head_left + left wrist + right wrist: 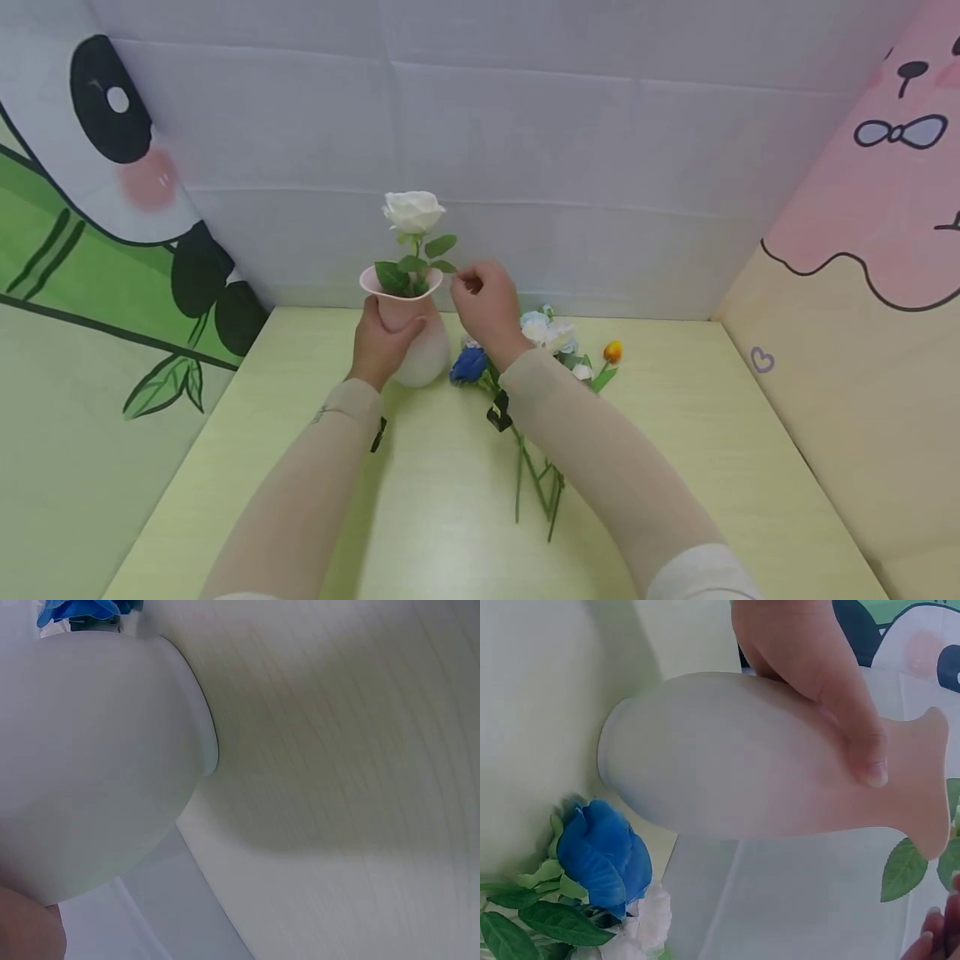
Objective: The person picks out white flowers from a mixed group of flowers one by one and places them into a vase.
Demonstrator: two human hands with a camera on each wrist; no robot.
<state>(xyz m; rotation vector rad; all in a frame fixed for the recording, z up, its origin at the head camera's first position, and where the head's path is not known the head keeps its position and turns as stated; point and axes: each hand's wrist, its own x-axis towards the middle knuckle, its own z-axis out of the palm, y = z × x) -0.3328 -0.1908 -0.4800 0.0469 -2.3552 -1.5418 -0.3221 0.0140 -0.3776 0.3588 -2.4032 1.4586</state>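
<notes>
White rose (413,212) is stood in the vase (429,357), its stem being led down through the mouth and its long axis directed almost straight up. Near the neck, the vase is gripped by the left hand (381,342), with the thumb laid on the side that faces the person. The right hand (489,308) is placed just to the right of the mouth, beside the leaves (440,245) of the rose. Its fingers are seen bent, but whether a leaf tip is pinched between them cannot be told. Thus the bloom is found above both hands, to the left of the right one, and by the right hand the leaves are more nearly approached. Whether the vase base is fully set on the surface (420,517) cannot be judged. To the right, a blue flower (469,366) and other flowers (555,335) are laid, partly covered by the right sleeve (592,450).
</notes>
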